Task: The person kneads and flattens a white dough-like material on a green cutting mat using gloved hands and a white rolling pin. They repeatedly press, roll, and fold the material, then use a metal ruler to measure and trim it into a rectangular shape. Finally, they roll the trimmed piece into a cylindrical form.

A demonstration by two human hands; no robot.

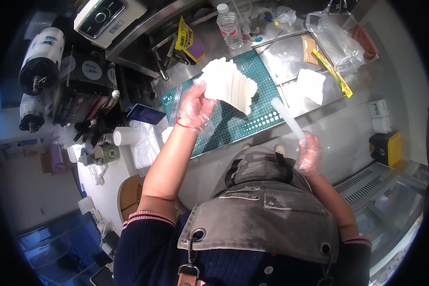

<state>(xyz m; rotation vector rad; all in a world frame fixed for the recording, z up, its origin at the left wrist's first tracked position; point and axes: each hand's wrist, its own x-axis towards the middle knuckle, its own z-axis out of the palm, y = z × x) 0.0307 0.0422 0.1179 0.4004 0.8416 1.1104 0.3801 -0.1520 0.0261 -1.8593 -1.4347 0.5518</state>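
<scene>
My left hand [195,107], in a clear plastic glove, grips the left edge of a white, ragged-edged, pliable-looking sheet [229,83], held over a green gridded cutting mat [260,114] on a steel counter [276,62]. My right hand [311,151], also gloved, is closed around the lower end of a translucent white rod [287,117], which points up and left toward the mat's right part, apart from the sheet. A white paper-like square [311,86] lies to the right of the mat.
A bottle [229,28], yellow packet [191,45] and plastic bags [333,40] stand or lie along the back. A yellow strip [338,76] is at right. A phone [145,114], white cups [125,136] and machines [43,57] crowd the left. A glass-lidded case [391,209] is at lower right.
</scene>
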